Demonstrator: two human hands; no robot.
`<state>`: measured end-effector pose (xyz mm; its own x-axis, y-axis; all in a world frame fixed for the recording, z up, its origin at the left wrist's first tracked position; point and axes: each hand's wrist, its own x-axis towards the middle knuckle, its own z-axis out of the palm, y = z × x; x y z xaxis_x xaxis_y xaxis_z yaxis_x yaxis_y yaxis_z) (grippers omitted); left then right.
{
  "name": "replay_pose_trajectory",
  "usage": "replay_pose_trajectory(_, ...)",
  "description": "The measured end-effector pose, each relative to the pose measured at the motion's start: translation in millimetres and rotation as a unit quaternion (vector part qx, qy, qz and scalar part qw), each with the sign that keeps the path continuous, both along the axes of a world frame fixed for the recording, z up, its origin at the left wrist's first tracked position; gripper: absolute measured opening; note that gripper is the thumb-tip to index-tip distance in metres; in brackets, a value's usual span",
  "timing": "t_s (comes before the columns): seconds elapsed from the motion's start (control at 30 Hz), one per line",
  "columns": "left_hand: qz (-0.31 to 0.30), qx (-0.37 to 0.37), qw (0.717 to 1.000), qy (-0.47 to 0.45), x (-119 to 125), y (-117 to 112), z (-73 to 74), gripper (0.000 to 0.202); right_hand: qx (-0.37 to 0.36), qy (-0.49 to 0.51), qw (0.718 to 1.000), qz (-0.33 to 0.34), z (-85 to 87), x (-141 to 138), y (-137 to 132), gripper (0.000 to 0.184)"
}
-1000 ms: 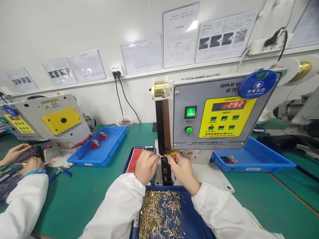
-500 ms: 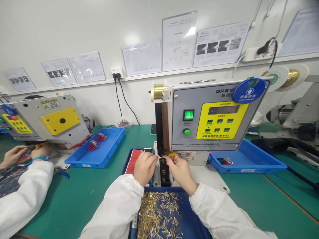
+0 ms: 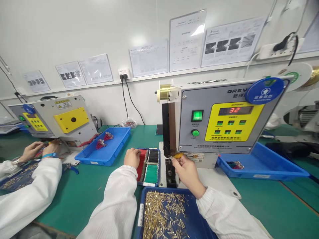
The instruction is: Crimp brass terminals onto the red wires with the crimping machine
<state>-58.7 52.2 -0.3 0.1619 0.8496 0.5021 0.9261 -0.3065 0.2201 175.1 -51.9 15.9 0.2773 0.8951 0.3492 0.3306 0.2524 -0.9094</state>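
My right hand (image 3: 185, 169) is pinched at the jaw of the grey crimping machine (image 3: 224, 116), holding a small wire piece with a yellow tip (image 3: 177, 155) against it. My left hand (image 3: 132, 157) rests curled at the left edge of a small blue tray of red, black and green wire pieces (image 3: 149, 166); what its fingers hold is hidden. A blue tray of loose brass terminals (image 3: 161, 212) lies close in front of me, between my white sleeves.
A co-worker's hands (image 3: 40, 149) work at a second grey machine with a yellow plate (image 3: 57, 119) on the left. Blue trays sit at mid-left (image 3: 104, 147) and right (image 3: 261, 162). Blue-handled pliers (image 3: 71, 167) lie on the green table (image 3: 82, 192).
My left hand left the machine jaw and moved left onto the wire tray, uncovering the black and green wires. My right hand stayed at the jaw. The view shifted slightly.
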Motion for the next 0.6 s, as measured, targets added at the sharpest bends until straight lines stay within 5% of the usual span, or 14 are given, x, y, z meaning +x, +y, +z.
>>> replay_pose_trajectory(0.6,0.043,-0.157,0.983,0.085,-7.6,9.0,-5.0,0.022,0.006,-0.030,1.000,-0.007,1.6,0.7,-1.5,0.025)
